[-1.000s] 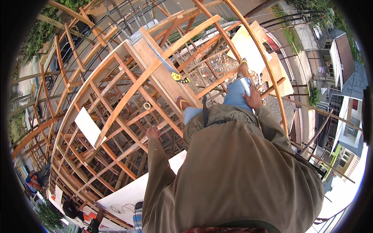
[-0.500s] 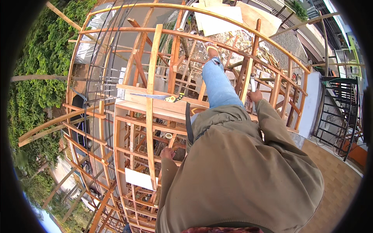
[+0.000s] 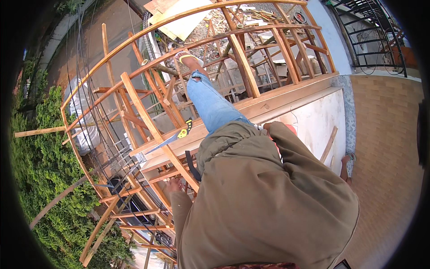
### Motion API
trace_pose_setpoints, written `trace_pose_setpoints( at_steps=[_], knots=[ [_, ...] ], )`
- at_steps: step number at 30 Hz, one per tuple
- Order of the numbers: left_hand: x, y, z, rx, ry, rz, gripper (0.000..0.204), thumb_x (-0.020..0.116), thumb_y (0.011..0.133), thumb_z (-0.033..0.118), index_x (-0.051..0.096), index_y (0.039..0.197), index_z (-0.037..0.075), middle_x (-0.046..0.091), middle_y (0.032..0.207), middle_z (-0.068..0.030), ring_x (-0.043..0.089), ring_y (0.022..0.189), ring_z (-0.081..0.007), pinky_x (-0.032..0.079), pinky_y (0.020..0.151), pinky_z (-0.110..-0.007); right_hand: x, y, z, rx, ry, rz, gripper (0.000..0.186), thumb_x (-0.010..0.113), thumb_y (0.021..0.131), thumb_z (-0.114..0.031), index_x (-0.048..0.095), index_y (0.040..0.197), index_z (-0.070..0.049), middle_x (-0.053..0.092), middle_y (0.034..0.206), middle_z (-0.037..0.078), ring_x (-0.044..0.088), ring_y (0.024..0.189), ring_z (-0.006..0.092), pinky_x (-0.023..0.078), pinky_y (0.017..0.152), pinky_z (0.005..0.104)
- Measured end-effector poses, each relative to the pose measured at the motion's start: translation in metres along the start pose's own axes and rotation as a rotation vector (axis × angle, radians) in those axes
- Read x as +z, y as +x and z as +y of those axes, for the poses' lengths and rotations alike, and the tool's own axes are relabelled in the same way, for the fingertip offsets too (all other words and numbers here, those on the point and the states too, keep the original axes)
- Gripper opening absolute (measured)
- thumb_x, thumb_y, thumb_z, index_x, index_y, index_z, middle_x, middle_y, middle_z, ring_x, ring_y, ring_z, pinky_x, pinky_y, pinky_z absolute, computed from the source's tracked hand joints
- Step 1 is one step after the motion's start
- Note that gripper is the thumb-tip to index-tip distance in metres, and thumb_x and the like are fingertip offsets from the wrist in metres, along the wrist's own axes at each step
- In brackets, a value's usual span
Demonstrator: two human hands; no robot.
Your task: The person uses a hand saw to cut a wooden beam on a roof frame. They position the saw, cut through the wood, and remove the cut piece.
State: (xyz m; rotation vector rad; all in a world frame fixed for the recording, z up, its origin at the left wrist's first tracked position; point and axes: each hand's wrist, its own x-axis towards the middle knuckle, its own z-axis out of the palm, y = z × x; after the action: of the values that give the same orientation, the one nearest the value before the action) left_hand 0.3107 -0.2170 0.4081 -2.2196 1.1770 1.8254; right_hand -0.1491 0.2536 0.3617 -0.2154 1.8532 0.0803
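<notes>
My left hand [image 3: 174, 184] is low beside the timber framework [image 3: 143, 112], left of my brown jacket, fingers loosely apart with nothing visible in them. My right hand [image 3: 267, 127] is by my waist, mostly hidden by sleeve and jacket, closed on a white cylindrical tool [image 3: 260, 127]. A handsaw with a yellow-and-black handle [image 3: 182, 133] lies on a pale plank beside my jeans-clad leg [image 3: 210, 103]. My sandalled foot [image 3: 188, 58] rests out on the curved timbers.
Below are rubble [image 3: 215, 36], pale boards [image 3: 165, 18] and a road. Cables [image 3: 78, 40] and trees [image 3: 45, 179] are on the left. A white panel [image 3: 320, 121], tiled floor [image 3: 385, 157] and black metal stairs [image 3: 358, 36] are right, with another person's foot [image 3: 348, 159].
My view has swung round, bringing the white panel and tiled floor in. My right hand has drawn back toward my waist with the white tool. The other person's foot has come into view.
</notes>
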Motion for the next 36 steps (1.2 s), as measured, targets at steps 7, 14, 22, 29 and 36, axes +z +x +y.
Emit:
trace_pose_setpoints(
  at_steps=[7,14,22,29,36],
  knots=[
    [0.091,0.002,0.075,0.175,0.101,-0.151,0.036,0.058,0.1,0.021,0.053,0.129,0.0,0.068,0.101,-0.0119,0.069,0.081,-0.0202,0.053,0.055,-0.028,0.015,0.025,-0.008,-0.192,-0.096,0.216,0.043,0.074,0.082,-0.02,0.063,0.119,0.0,0.072,0.107,0.023,0.072,0.099,0.035,0.058,0.082,0.0462],
    [0.153,-0.03,0.061,0.263,0.139,-0.207,0.043,0.066,0.093,0.013,0.053,0.129,-0.005,0.065,0.088,-0.0087,0.059,0.064,-0.0132,0.047,0.052,-0.027,-0.044,-0.003,-0.02,0.054,0.214,0.283,0.043,0.068,0.083,-0.023,0.064,0.12,-0.002,0.069,0.114,0.026,0.068,0.109,0.0398,0.055,0.091,0.0475],
    [0.093,-0.028,0.007,0.023,0.257,-0.17,0.036,0.06,0.099,0.021,0.054,0.127,0.0,0.061,0.088,-0.0066,0.058,0.064,-0.017,0.048,0.051,-0.032,-0.048,0.033,0.005,0.067,0.113,0.319,0.038,0.067,0.081,-0.019,0.069,0.114,-0.002,0.072,0.105,0.026,0.072,0.1,0.0374,0.057,0.084,0.0463],
    [0.057,-0.037,-0.016,0.005,0.106,-0.107,0.034,0.055,0.1,0.016,0.051,0.129,-0.002,0.059,0.093,-0.0074,0.056,0.068,-0.0141,0.047,0.05,-0.03,-0.065,-0.02,-0.028,0.069,-0.002,0.046,0.043,0.062,0.088,-0.02,0.066,0.128,-0.005,0.068,0.123,0.023,0.068,0.113,0.0364,0.055,0.093,0.046],
    [0.09,-0.045,-0.017,0.116,0.13,-0.006,0.038,0.057,0.097,0.015,0.055,0.132,-0.001,0.065,0.095,-0.008,0.061,0.07,-0.0153,0.051,0.055,-0.03,-0.051,0.0,-0.017,0.003,-0.127,0.159,0.035,0.074,0.08,-0.02,0.071,0.11,-0.002,0.075,0.088,0.017,0.074,0.076,0.0271,0.057,0.067,0.0413]
  ],
)
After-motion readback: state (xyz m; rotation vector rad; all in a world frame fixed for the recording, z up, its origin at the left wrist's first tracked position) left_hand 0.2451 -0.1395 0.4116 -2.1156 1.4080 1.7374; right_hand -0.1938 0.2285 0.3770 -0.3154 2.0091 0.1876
